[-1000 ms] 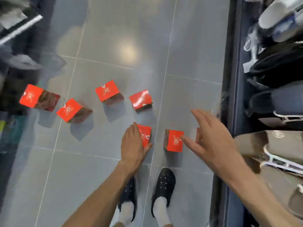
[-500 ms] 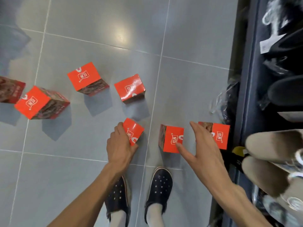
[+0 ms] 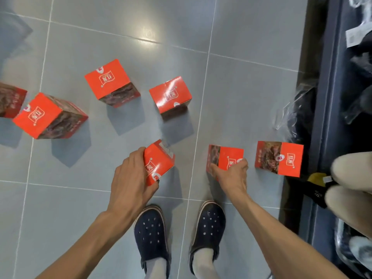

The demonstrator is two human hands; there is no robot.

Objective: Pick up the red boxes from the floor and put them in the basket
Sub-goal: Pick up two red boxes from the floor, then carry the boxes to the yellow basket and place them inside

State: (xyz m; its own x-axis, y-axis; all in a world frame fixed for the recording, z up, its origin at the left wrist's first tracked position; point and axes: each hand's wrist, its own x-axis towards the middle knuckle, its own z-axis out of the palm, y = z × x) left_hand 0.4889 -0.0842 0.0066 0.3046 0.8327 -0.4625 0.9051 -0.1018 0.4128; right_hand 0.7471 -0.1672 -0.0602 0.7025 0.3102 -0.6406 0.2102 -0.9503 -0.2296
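Note:
Several red boxes stand on the grey tiled floor. My left hand (image 3: 131, 178) grips one red box (image 3: 160, 161), tilted, just ahead of my feet. My right hand (image 3: 233, 175) closes on a second red box (image 3: 226, 157) to its right. A third box (image 3: 279, 159) stands further right, near a dark shelf base. Behind them stand a box (image 3: 171, 94) at centre, another box (image 3: 109, 81) left of it, a large box (image 3: 43, 115) at the left and one box (image 3: 10, 99) cut by the left edge. No basket is in view.
A dark shelf unit (image 3: 330, 97) with bagged goods runs along the right side. A crumpled clear plastic bag (image 3: 291, 113) lies at its foot. My two dark clogs (image 3: 153, 232) stand on the tiles below my hands.
My right hand has moved onto the middle box and closed on it. My left hand has tightened on its box and tipped it. The view has dropped closer to the floor.

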